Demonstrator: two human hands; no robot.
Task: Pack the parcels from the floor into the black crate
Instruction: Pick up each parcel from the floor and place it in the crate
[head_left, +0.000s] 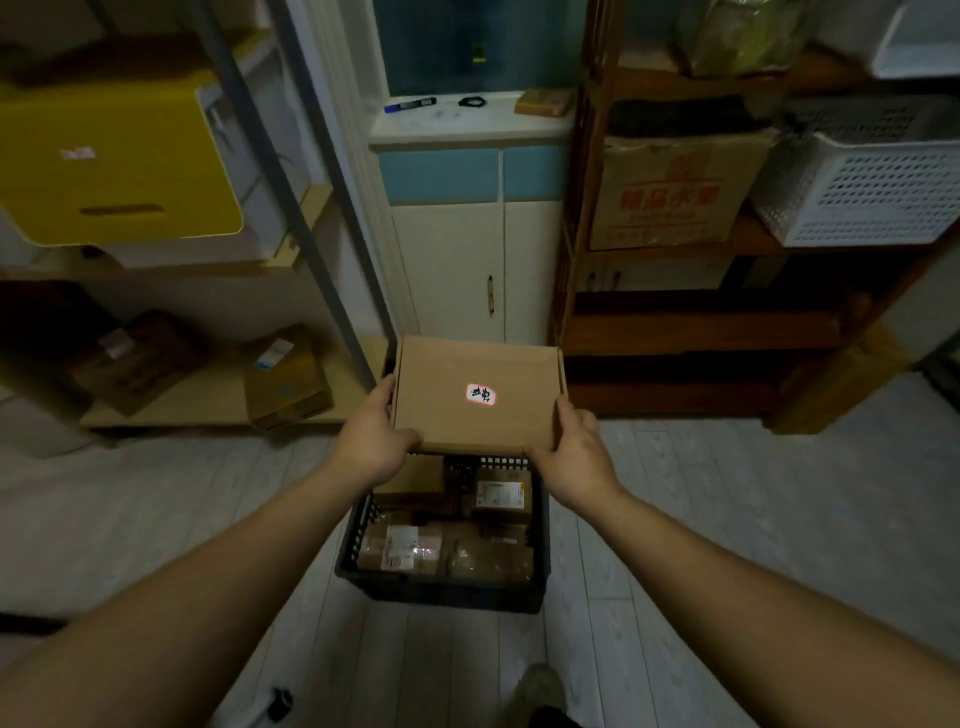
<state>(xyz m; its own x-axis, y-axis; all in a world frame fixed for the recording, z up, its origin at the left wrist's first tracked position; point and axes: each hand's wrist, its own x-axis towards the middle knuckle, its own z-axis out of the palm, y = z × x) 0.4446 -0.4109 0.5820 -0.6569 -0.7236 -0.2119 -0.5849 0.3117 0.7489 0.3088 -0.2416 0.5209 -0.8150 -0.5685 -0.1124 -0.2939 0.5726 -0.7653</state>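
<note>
As our left hand (371, 441) and right hand (576, 457) gripped the parcel (478, 395), it hung over the black crate (441, 592) — at its 12 o'clock rim.

Dim light. Pale grey wood-plank floor (156, 509). Centre back: cream two-door cabinet (452, 270), blue panels (439, 174) above, under a white ledge (467, 130). Left: light wooden shelf unit (208, 405) carrying a yellow box (114, 161). Right: dark brown wooden rack (701, 332) bearing a red-printed cardboard carton (670, 197) beside a white perforated plastic basket (872, 192).
</note>
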